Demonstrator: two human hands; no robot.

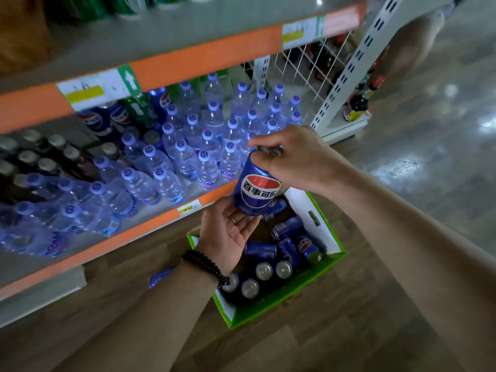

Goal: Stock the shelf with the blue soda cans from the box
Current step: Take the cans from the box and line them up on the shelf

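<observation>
On a wood-look shop floor (349,331) before an orange-edged shelf (204,60) of water bottles (206,146), the right hand (292,157) pinches the top rim of a blue soda can (256,185) above the green box (292,299), its base resting on the left hand (228,232), palm up, fingers straight

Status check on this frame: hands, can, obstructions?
Right hand grips can by its top; left hand cups its base. Can above box, not shelved. Water bottles crowd the shelf front.
</observation>
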